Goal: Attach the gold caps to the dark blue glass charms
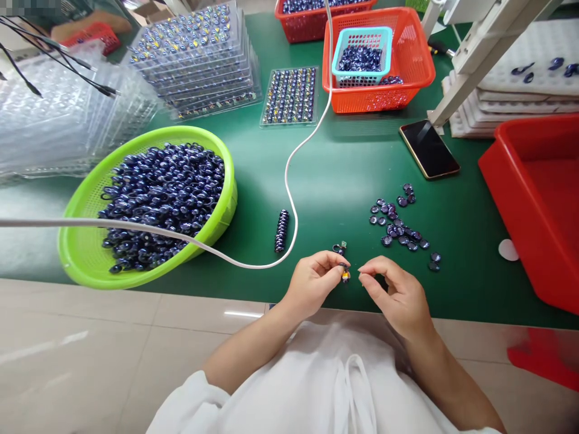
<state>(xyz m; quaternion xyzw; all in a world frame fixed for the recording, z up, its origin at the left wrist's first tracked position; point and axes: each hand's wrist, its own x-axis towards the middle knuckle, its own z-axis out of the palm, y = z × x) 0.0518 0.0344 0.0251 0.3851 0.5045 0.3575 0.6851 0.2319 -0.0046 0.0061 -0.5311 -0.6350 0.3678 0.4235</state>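
My left hand pinches a small dark part with a yellow piece between thumb and fingertips, over the table's near edge. Just to the right, my right hand has thumb and forefinger pressed together; anything between them is too small to make out. Behind the left fingertips lies another small dark part with a clear greenish end. Beyond my right hand are scattered shiny dark-blue round caps. A short row of stacked dark pieces stands out to the left.
A white cable crosses the green table. At left is a green basket of glossy blue parts. Filled clear trays, an orange-red basket, a phone and a red bin surround the work area.
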